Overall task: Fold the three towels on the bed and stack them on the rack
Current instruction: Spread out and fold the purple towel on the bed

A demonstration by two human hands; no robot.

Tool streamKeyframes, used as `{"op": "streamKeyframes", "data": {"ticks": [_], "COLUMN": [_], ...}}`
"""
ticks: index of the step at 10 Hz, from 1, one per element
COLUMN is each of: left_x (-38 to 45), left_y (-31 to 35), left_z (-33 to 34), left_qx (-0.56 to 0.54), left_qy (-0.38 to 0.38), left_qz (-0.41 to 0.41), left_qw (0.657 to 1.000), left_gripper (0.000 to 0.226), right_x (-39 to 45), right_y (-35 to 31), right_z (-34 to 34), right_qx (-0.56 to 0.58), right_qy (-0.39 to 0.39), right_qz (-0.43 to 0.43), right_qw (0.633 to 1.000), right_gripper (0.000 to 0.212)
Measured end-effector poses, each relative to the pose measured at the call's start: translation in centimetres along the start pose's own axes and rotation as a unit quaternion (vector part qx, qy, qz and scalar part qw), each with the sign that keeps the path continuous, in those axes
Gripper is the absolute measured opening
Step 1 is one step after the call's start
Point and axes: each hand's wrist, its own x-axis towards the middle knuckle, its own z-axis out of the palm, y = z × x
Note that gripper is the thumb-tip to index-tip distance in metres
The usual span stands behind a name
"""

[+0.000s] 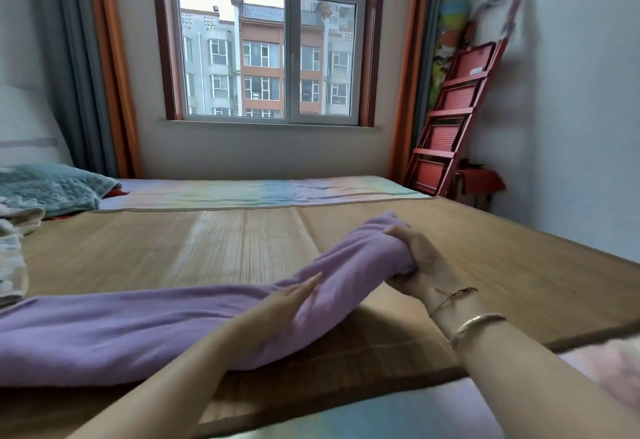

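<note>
Lilac fleece towel [131, 327] on woven-mat bed [225, 248]; right hand [415, 258] grip clamped on its end, left hand [294, 303] flat, seemingly unclenched.

Single head-worn wide-angle view only. Looked forward and slightly down across the bed [242, 241] toward the window [266, 40] on the far wall. Sat close above the near bed edge; both forearms entered from the bottom of frame. Took in the right wall and the red rack [450, 120] at the far right corner.
</note>
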Motion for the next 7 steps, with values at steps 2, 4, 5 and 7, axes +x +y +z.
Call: {"op": "streamKeyframes", "data": {"ticks": [2,4,5,7], "left_x": [-0.9,-4.9,-7.2,-10.3], "left_y": [4.4,-0.2,-4.4,-12.1], "left_z": [0.5,-8.1,-12.6,-18.3], "left_qx": [-0.291,-0.359,-0.38,-0.403], "left_qy": [-0.064,0.13,0.206,0.324], "left_qz": [-0.031,-0.101,-0.136,-0.182], "left_qw": [0.954,0.919,0.891,0.837], "left_gripper": [0.072,0.083,0.083,0.1], "right_x": [-1.4,-1.0,-0.1,0.4], "right_y": [-4.7,-1.1,3.9,8.7], "right_z": [8.1,16.9,22.3,27.0], "right_qx": [-0.103,-0.215,-0.231,-0.384], "right_qy": [-0.04,-0.068,-0.164,-0.161], "right_qz": [-0.051,0.03,0.068,-0.031], "right_qw": [0.993,0.974,0.957,0.909], "right_gripper": [0.033,0.011,0.019,0.018]}}
